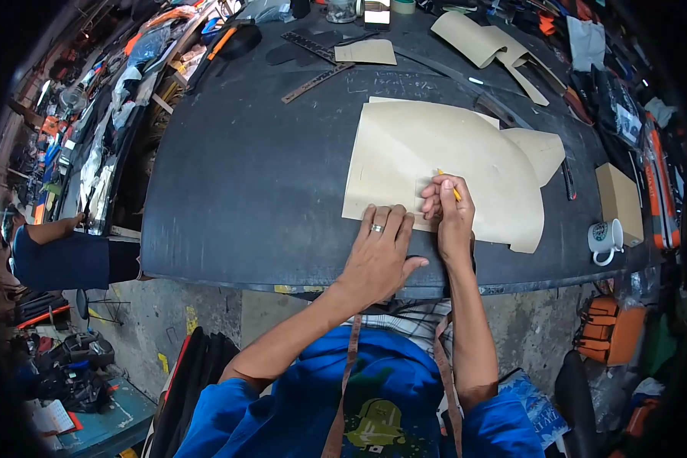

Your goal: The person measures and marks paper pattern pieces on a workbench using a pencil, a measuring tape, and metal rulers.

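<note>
A large sheet of tan pattern paper (466, 145) lies on the dark tabletop in front of me, its right side curling up a little. My left hand (379, 248) rests flat on the sheet's near edge, fingers stretched out and thumb apart, with a ring on one finger. In my right hand (450, 214) is a yellow pencil (456, 194), gripped over the paper near that same edge. Faint lines show on the sheet beside the right hand. Another piece of tan paper (538, 149) sticks out from beneath the sheet on the right.
Rulers (317, 82), a small tan card (366, 52) and curled paper (473, 38) lie toward the back. A white mug (604, 241) and a cardboard box (620, 202) stand at the right edge. Another person (61, 256) is at far left. A measuring tape (343, 389) hangs from my neck.
</note>
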Demonstrator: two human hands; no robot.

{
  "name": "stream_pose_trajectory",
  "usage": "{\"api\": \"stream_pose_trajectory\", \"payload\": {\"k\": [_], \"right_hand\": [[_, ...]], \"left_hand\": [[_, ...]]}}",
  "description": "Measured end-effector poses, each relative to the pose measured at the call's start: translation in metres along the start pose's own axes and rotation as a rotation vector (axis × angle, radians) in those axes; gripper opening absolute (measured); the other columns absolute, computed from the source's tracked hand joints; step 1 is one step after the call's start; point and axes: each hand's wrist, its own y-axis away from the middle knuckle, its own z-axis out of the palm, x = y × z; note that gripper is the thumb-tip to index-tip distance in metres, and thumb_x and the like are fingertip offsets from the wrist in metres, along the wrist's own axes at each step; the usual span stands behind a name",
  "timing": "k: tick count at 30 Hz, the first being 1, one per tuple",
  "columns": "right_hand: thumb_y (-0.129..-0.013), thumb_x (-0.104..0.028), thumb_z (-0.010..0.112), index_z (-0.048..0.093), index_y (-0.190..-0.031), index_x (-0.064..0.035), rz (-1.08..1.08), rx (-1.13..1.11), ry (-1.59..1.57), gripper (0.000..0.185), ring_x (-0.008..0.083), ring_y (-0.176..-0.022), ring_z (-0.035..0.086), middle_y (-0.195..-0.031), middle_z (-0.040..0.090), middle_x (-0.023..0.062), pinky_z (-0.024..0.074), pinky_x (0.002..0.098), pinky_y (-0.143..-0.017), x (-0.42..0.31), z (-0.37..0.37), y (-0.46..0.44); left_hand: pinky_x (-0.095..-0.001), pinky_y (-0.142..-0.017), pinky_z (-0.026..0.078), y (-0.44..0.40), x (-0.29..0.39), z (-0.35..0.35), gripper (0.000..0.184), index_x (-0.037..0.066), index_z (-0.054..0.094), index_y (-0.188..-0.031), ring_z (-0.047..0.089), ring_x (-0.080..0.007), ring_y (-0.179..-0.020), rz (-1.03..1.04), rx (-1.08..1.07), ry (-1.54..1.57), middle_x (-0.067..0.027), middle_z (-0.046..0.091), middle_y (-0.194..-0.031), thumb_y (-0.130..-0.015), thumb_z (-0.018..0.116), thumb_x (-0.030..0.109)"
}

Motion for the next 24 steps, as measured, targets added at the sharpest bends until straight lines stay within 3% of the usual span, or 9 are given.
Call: {"api": "stream_pose_trajectory", "payload": {"k": [18, 24], "right_hand": [[-0.125, -0.040, 0.056, 0.068, -0.130, -0.0060, 0.012, 0.015, 0.045, 0.036, 0.0091, -0.080, 0.062, -0.103, 0.074, 0.0052, 0.0496, 0.0249, -0.072, -0.008, 0.004, 0.004], [-0.125, -0.040, 0.056, 0.068, -0.130, -0.0063, 0.015, 0.025, 0.045, 0.036, 0.0091, -0.080, 0.062, -0.103, 0.074, 0.0050, 0.0494, 0.0244, -0.072, -0.010, 0.004, 0.002]], "left_hand": [[-0.0678, -0.134, 0.030, 0.012, 0.002, 0.003, 0.077, -0.004, 0.056, -0.161, 0.050, -0.0502, -0.148, -0.035, -0.085, -0.046, -0.0303, 0.055, -0.156, -0.110, 0.068, 0.052], [-0.0685, -0.133, 0.029, 0.010, 0.005, 0.003, 0.080, -0.008, 0.054, -0.161, 0.048, -0.0512, -0.149, -0.041, -0.068, -0.047, -0.0325, 0.053, -0.157, -0.108, 0.068, 0.050]]}}
